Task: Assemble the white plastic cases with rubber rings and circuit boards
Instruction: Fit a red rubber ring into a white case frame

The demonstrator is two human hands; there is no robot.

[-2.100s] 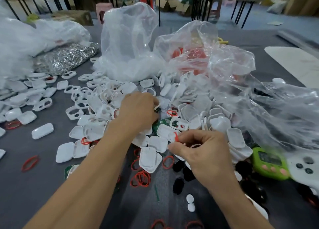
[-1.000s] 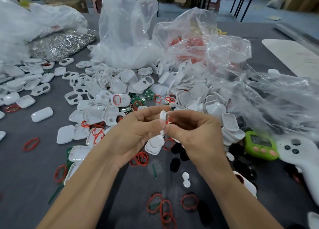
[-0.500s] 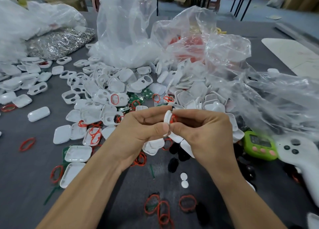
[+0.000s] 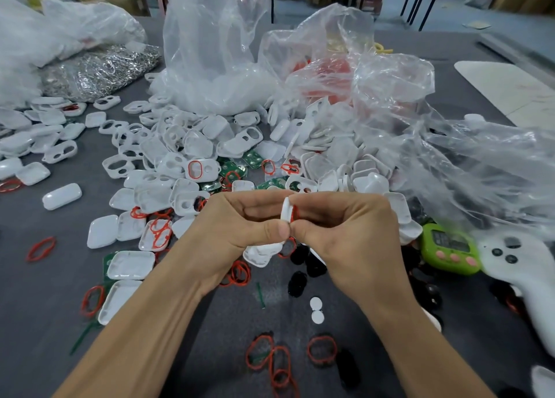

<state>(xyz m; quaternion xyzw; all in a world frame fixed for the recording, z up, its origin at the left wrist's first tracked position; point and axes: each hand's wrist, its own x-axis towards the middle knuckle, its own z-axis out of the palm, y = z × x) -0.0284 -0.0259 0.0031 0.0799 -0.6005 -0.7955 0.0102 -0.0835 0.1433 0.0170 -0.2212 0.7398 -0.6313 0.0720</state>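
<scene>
The left hand [image 4: 240, 232] still pinches the white case [image 4: 285, 210], right hand [image 4: 351, 235] its red ring [image 4: 295, 213].

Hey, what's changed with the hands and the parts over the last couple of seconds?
The left hand drew back from the pile of white cases toward the person and met the right hand. Both now pinch one white case edge-on, with the red rubber ring that the right hand already held against its right side. The pile and the green timer lie as before.
</scene>
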